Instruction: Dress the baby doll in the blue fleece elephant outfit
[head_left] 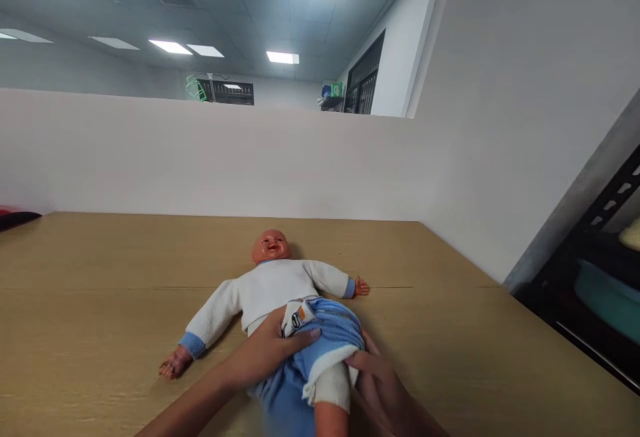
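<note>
A baby doll (273, 287) lies on its back on a light wooden table (100, 270), head towards the far wall. It wears a white top and blue trousers (333, 330) bunched around its hips and legs. My left hand (273, 350) lies on the doll's waist, with thumb and fingers pinching the trousers' waistband beside a small white label. My right hand (377, 374) grips the trousers at the doll's other hip, fingers curled into the cloth by the white lining.
A white partition wall (200, 157) runs along the table's far edge and right side. A dark metal shelf (595, 290) holding a teal item stands at the right. A red and black object (15, 216) pokes in at the far left.
</note>
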A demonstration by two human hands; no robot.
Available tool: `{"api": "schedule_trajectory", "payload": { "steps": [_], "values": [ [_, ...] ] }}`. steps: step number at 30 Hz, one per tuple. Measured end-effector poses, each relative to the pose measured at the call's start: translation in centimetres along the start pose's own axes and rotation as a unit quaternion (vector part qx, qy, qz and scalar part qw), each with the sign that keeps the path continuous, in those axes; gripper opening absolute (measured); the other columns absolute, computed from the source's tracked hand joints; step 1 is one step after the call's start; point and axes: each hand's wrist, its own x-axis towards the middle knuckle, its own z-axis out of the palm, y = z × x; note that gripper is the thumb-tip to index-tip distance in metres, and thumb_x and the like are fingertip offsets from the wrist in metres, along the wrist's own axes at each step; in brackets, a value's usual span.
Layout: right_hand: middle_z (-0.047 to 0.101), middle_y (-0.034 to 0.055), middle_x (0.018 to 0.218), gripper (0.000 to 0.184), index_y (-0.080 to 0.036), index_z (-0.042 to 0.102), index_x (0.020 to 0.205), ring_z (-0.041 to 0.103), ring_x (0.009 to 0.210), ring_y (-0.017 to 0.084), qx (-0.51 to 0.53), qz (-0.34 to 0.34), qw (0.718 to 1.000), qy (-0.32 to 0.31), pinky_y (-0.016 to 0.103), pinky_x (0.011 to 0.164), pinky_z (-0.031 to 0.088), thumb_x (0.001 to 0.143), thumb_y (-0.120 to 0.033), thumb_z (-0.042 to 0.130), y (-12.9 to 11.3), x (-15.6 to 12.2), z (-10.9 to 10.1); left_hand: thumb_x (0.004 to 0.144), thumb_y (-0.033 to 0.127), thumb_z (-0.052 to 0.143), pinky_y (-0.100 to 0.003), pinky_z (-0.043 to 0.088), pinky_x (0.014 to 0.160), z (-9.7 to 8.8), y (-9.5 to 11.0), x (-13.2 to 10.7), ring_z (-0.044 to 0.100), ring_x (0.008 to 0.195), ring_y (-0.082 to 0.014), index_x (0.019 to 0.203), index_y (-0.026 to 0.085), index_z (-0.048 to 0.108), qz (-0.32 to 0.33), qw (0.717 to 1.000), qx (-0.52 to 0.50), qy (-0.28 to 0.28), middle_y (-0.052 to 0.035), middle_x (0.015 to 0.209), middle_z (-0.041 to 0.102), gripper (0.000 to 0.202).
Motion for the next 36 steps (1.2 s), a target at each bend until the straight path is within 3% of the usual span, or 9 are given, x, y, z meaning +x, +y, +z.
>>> {"api": "schedule_trajectory", "payload": {
  "steps": [2,4,10,14,18,24,31,33,36],
  "values": [
    [0.077,0.0114,0.120,0.049,-0.022,0.075,0.121,0.069,0.117,0.035,0.103,0.073,0.985,-0.119,0.049,0.107,0.050,0.078,-0.046,0.077,-0.3,0.2,-0.5,0.084,0.054,0.077,-0.041,0.047,0.113,-0.6,0.4,-0.2,0.064,0.124,-0.0317,0.129,0.019,0.068,-0.005,0.999,0.020,-0.042,-0.0055,0.128,0.075,0.058],
    [0.076,0.0124,0.124,0.055,-0.023,0.074,0.123,0.067,0.121,0.036,0.142,0.108,0.972,-0.155,0.051,0.112,0.046,0.081,-0.057,0.079,-0.2,0.8,-0.9,0.082,0.056,0.078,-0.040,0.046,0.115,-1.1,0.6,-0.3,0.063,0.128,-0.0315,0.132,0.020,0.067,-0.001,0.997,0.039,-0.072,-0.0058,0.134,0.073,0.062],
    [0.078,0.0121,0.114,0.068,-0.022,0.077,0.113,0.069,0.114,0.037,0.019,0.107,0.994,-0.010,0.052,0.108,0.050,0.074,-0.078,0.078,0.9,3.1,-1.0,0.088,0.064,0.067,-0.044,0.046,0.114,-1.1,0.2,-0.6,0.061,0.129,-0.0356,0.127,0.018,0.068,-0.015,0.994,0.072,-0.078,-0.0085,0.134,0.072,0.061],
    [0.078,0.0114,0.114,0.073,-0.021,0.076,0.114,0.069,0.115,0.036,-0.017,0.083,0.996,0.006,0.049,0.105,0.053,0.075,-0.083,0.073,1.4,4.6,-0.9,0.092,0.066,0.062,-0.044,0.043,0.118,-0.6,-0.2,-0.7,0.056,0.136,-0.0351,0.139,0.018,0.061,-0.019,0.995,0.060,-0.073,-0.0079,0.142,0.068,0.067],
    [0.079,0.0107,0.112,0.073,-0.021,0.078,0.107,0.069,0.113,0.036,-0.052,0.058,0.997,0.010,0.049,0.107,0.051,0.069,-0.083,0.077,2.1,6.7,-1.0,0.092,0.068,0.059,-0.043,0.044,0.116,0.0,-0.8,-0.7,0.059,0.133,-0.0351,0.132,0.019,0.066,-0.020,0.992,0.068,-0.103,-0.0066,0.138,0.071,0.064],
    [0.076,0.0110,0.122,0.076,-0.021,0.080,0.104,0.060,0.131,0.038,-0.086,0.047,0.995,0.017,0.051,0.121,0.036,0.062,-0.084,0.080,2.4,10.1,-0.9,0.088,0.067,0.066,-0.045,0.044,0.113,0.1,-0.9,-0.4,0.062,0.125,-0.0361,0.132,0.018,0.065,0.010,0.994,0.109,0.031,-0.0092,0.136,0.072,0.065],
    [0.072,0.0111,0.131,0.075,-0.023,0.080,0.108,0.056,0.135,0.037,-0.130,0.030,0.991,-0.014,0.052,0.122,0.034,0.064,-0.083,0.078,1.3,12.7,-0.4,0.088,0.065,0.062,-0.036,0.050,0.085,-3.8,-1.2,1.0,0.066,0.095,-0.0292,0.113,0.018,0.070,0.032,0.960,0.245,0.132,-0.0074,0.105,0.077,0.054],
    [0.074,0.0105,0.129,0.073,-0.023,0.081,0.105,0.057,0.132,0.036,-0.145,0.022,0.989,-0.033,0.050,0.121,0.035,0.065,-0.085,0.075,1.0,13.5,-0.1,0.086,0.068,0.062,-0.034,0.048,0.083,-4.9,-1.6,1.4,0.066,0.095,-0.0289,0.113,0.018,0.070,0.021,0.956,0.259,0.139,-0.0075,0.107,0.077,0.057],
    [0.075,0.0106,0.122,0.073,-0.023,0.079,0.101,0.059,0.127,0.036,-0.170,0.009,0.984,-0.060,0.049,0.118,0.038,0.067,-0.088,0.071,1.1,14.5,0.3,0.081,0.075,0.064,-0.034,0.047,0.081,-6.7,-1.6,1.4,0.067,0.097,-0.0301,0.115,0.017,0.071,-0.031,0.960,0.260,0.098,-0.0077,0.108,0.076,0.067]
  ]
}}
